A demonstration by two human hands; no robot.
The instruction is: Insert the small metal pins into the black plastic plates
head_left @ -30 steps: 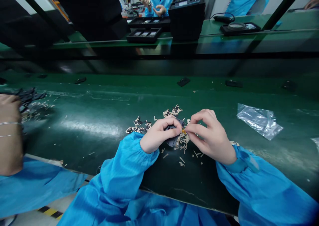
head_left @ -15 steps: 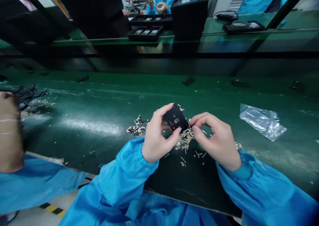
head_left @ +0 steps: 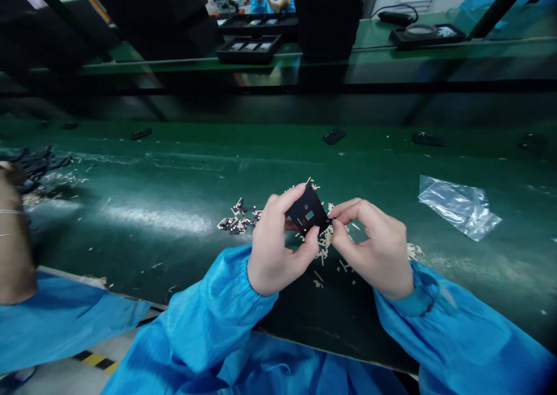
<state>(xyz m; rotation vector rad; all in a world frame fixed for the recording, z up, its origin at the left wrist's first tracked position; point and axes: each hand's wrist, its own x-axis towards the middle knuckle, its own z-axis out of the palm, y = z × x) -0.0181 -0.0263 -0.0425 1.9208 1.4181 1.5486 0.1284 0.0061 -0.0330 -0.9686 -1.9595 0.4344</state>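
A thin black plastic panel (head_left: 308,205) with a small rectangular cutout is tilted up over the green worktable. My left hand (head_left: 276,244) grips it by its edges, thumb at the lower edge and index finger at the top. At the panel's right corner, my right hand (head_left: 374,247) pinches a small black piece (head_left: 329,221), mostly hidden by the fingertips. Pale small strips (head_left: 322,253) lie scattered beneath and between my hands. Left of the panel, a small heap of black and silver bits (head_left: 237,224) rests on the table.
A clear plastic bag (head_left: 459,206) lies to the right. Dark flat parts, one a black piece (head_left: 334,136), are spaced along the table's far side. At left, a co-worker's arm (head_left: 15,244) is beside a black pile (head_left: 37,166). Black trays (head_left: 249,51) sit on the shelf beyond.
The view has shifted slightly. My left hand still holds the panel, now turned a little, and my right fingers stay pinched at its corner. The dark parts at the far side have shifted slightly in view.
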